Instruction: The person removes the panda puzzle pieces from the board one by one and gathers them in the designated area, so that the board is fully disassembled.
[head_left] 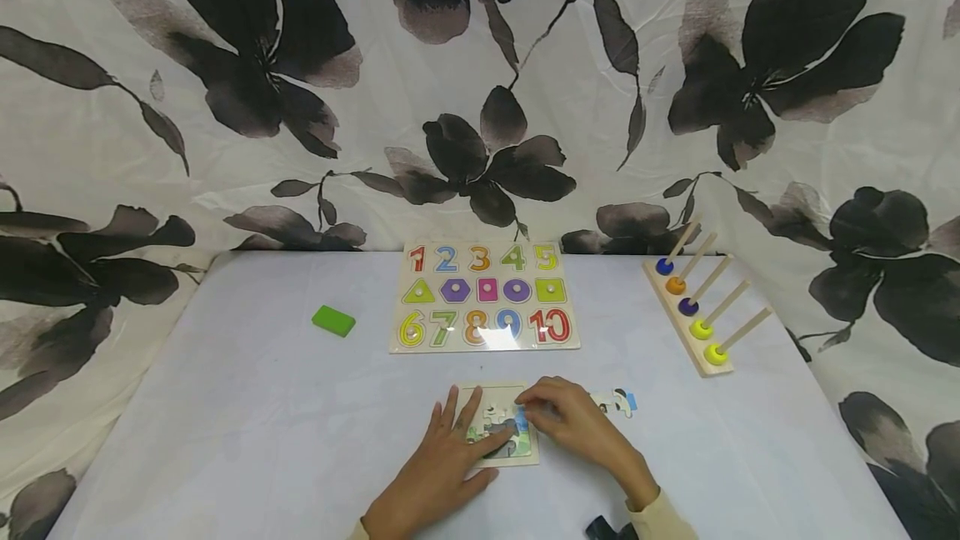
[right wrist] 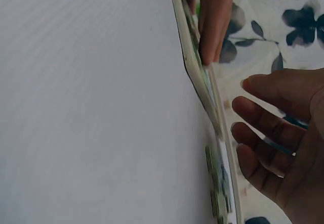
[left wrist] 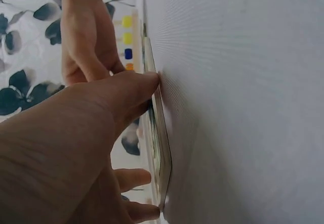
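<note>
A small wooden jigsaw puzzle (head_left: 491, 392) in a pale frame lies on the white table near its front, with some picture pieces in it. My left hand (head_left: 441, 467) rests on it with fingers spread, the index finger across the picture and the thumb by the near edge. Over the puzzle's right side is my right hand (head_left: 576, 425). In the right wrist view its fingers (right wrist: 268, 125) are loosely bent and apart, holding nothing visible. Loose jigsaw pieces (head_left: 618, 401) lie just right of the puzzle, partly behind the right hand.
A number and shape board (head_left: 486, 343) lies behind the puzzle. At the right stands a wooden peg rack (head_left: 678, 319) with coloured beads. A green block (head_left: 333, 321) lies at the left. Some black object (head_left: 606, 529) shows at the front edge by the right sleeve.
</note>
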Demonstrator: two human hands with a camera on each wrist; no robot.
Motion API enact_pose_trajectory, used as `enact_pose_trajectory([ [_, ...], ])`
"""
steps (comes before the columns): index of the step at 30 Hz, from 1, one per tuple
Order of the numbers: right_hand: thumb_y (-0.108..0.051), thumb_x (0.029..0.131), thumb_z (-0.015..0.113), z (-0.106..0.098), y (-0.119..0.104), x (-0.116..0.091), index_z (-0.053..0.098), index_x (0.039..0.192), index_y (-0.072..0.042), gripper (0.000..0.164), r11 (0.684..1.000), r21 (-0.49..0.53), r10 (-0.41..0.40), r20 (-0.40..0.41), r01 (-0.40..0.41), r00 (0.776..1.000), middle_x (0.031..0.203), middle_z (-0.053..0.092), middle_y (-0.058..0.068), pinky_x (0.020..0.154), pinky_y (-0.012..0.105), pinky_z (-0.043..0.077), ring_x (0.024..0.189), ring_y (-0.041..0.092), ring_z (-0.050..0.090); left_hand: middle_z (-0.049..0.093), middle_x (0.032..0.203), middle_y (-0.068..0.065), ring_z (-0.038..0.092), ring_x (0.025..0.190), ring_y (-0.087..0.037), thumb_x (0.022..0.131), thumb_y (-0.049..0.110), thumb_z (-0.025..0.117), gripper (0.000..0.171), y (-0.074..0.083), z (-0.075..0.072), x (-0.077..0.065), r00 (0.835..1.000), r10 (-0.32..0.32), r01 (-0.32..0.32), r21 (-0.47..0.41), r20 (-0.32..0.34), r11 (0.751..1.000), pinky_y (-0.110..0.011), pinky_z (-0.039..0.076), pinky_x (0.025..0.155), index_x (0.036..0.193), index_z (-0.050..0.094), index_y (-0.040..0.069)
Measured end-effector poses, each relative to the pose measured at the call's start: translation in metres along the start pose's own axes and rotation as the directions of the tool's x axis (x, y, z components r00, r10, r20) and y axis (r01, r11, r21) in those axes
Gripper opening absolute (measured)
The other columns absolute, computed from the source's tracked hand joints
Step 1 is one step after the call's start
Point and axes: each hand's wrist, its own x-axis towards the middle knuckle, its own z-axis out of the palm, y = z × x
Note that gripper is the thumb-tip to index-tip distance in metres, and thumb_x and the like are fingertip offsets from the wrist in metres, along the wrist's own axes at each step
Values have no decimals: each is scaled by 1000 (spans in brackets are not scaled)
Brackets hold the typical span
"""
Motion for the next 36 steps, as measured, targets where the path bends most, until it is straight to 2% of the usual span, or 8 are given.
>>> enact_pose_trajectory([
  [7, -13, 89, 67, 9, -6, 14, 70, 110, -11, 22, 997, -43, -66, 28, 67, 997, 102, 67, -6, 88, 34, 48, 97, 11, 57, 20, 156, -22, 9, 140, -54, 92, 41, 59, 46, 1, -2, 1, 1000, -5, 5, 18, 1, 1000, -68, 24, 105, 137, 51, 41],
  [16, -13, 90, 66, 18, -11, 23, 73, 104, -9, 16, 992, -113, -42, 59, 48, 997, 100, 65, -5, 81, 31, 49, 92, 10, 55, 23, 155, -23, 10, 139, -54, 92, 41, 60, 45, 2, -3, 2, 1000, -10, 10, 13, 14, 1000, -69, 24, 104, 136, 52, 41],
  [26, -13, 90, 65, 18, -12, 23, 74, 103, -9, 16, 995, -99, -28, 68, 34, 997, 95, 61, -7, 77, 28, 47, 88, 9, 52, 23, 156, -21, 10, 140, -54, 91, 41, 61, 46, 2, -2, 3, 1000, -14, 14, 13, 18, 1000, -70, 25, 103, 136, 51, 41],
  [36, -15, 91, 63, 20, -12, 23, 72, 103, -10, 15, 997, -81, -9, 76, 16, 997, 98, 60, -5, 80, 30, 47, 91, 10, 52, 25, 154, -22, 11, 138, -56, 92, 39, 60, 45, 1, -2, 1, 1000, 1, -1, 10, 2, 1000, -70, 25, 102, 136, 51, 41],
])
